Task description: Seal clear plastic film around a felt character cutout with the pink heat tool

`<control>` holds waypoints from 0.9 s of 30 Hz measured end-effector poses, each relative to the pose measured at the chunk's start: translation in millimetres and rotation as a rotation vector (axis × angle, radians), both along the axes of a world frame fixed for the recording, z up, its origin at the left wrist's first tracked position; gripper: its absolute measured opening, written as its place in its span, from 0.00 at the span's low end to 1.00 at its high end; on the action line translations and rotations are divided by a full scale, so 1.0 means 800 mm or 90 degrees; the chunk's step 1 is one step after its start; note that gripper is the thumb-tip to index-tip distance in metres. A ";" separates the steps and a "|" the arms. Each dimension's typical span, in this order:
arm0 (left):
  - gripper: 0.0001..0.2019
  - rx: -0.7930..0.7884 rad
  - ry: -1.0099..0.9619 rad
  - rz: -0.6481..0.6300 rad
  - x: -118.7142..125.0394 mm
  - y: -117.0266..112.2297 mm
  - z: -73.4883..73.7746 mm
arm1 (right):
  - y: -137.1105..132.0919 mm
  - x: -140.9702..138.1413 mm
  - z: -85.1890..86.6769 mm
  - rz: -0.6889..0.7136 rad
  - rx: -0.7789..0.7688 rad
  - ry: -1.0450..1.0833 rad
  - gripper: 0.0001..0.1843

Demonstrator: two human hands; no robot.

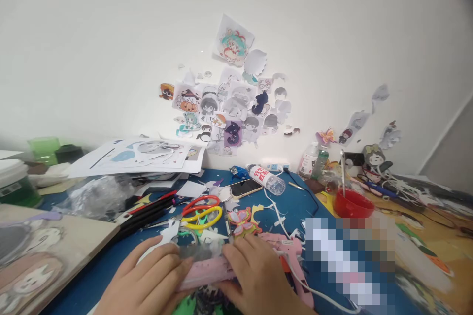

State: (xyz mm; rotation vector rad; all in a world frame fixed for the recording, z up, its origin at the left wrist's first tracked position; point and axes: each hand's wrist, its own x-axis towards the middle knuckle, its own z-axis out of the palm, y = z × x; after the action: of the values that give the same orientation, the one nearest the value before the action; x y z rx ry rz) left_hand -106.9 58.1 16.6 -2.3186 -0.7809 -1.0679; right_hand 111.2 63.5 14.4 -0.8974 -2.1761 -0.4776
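Both hands are closed around a pink, long piece (205, 273) with a blurred greyish part along its top; its kind is not clear. My left hand (148, 275) grips its left end, fingers bent over the upper side. On the other end, my right hand (254, 270) pinches it between thumb and fingers. Green and dark patterned material (210, 302) shows below the piece. Just right of my right hand lies a pink glue gun (291, 246) with a white cord. Scissors with yellow handles (203, 218) and a butterfly cutout (242, 220) lie beyond the hands.
A blue mat (291, 206) carries paper scraps, black pens (148, 216), a phone (246, 188) and a lying bottle (268, 180). A board (92, 236) stands out at left. A red bowl (353, 204) is at right. Paper drawings cover the wall behind. A blurred patch hides the lower right.
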 end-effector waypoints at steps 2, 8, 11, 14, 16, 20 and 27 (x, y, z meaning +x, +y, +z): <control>0.10 -0.014 -0.010 -0.001 0.002 -0.003 0.002 | 0.001 0.002 0.001 -0.007 0.005 -0.031 0.09; 0.10 -0.025 -0.047 0.012 0.013 -0.007 0.002 | 0.002 0.004 0.000 -0.005 0.053 -0.061 0.11; 0.09 -0.029 -0.041 0.010 0.015 -0.009 0.003 | 0.002 0.005 0.001 0.002 0.078 -0.077 0.12; 0.10 -0.025 -0.044 0.014 0.015 -0.011 0.005 | 0.002 0.005 0.001 0.009 0.112 -0.098 0.12; 0.10 -0.025 -0.045 0.015 0.015 -0.013 0.006 | 0.002 0.006 0.001 0.011 0.119 -0.099 0.12; 0.09 -0.024 -0.034 0.014 0.017 -0.013 0.008 | 0.002 0.005 0.002 0.017 0.114 -0.077 0.13; 0.06 -0.025 -0.020 0.017 0.015 -0.013 0.005 | 0.001 0.007 0.004 0.027 0.108 -0.073 0.13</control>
State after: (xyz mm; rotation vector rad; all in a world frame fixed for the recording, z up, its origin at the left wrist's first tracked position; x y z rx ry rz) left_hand -95.1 47.7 20.8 -2.3225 -0.8493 -1.0886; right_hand 116.9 63.9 17.4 -0.7470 -2.2145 -0.6968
